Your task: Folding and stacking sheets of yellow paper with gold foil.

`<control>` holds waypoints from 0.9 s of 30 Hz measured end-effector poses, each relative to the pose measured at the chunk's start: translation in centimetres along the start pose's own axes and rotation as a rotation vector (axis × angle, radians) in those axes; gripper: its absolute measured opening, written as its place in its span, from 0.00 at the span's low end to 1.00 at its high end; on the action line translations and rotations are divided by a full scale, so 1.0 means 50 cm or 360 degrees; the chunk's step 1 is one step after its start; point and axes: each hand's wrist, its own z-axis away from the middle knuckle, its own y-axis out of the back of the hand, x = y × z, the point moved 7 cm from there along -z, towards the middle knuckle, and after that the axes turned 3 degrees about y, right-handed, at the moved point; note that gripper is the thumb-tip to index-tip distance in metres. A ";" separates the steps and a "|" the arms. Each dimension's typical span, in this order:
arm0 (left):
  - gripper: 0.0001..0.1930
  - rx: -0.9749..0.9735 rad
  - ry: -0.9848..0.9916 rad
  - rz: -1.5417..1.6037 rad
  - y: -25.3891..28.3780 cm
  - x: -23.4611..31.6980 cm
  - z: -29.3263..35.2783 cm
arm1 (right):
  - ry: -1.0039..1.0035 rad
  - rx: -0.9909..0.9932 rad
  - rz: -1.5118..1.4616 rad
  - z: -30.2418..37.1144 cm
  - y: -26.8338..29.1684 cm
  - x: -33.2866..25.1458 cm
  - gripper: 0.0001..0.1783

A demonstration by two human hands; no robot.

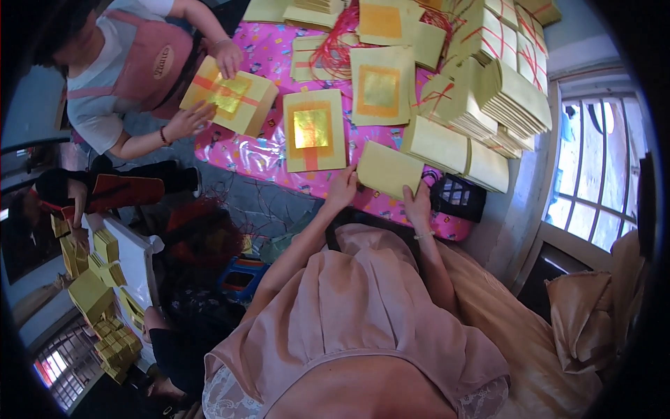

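Observation:
Near the table's front edge I hold a pale yellow stack of paper (389,168) between both hands. My left hand (343,188) grips its left side, and my right hand (418,202) is closed on its lower right corner. Just left of it lies a paper stack with a gold foil square (313,130) and an orange-red stripe. Behind my stack is another paper pile with a gold square (378,94). Folded yellow paper bundles (447,150) lie to its right.
Tall piles of paper tied with red string (502,84) stand at the right, by a barred window (593,160). A tangle of red string (340,52) lies at the back. A co-worker's hands (202,112) rest on a paper block (258,112). A black basket (457,197) sits right.

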 end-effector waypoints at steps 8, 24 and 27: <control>0.19 0.0187 -0.0230 -0.0264 0.171 0.041 0.031 | 0.0717 0.0151 0.0184 -0.028 0.039 -0.244 0.20; 0.25 -0.0057 -0.0544 -0.0790 0.277 -0.004 -0.046 | 0.1179 -0.0812 0.0948 -0.130 -0.277 -0.377 0.35; 0.25 -0.0098 -0.0526 -0.0769 0.280 -0.010 -0.048 | 0.1270 -0.0858 0.0899 -0.133 -0.268 -0.383 0.33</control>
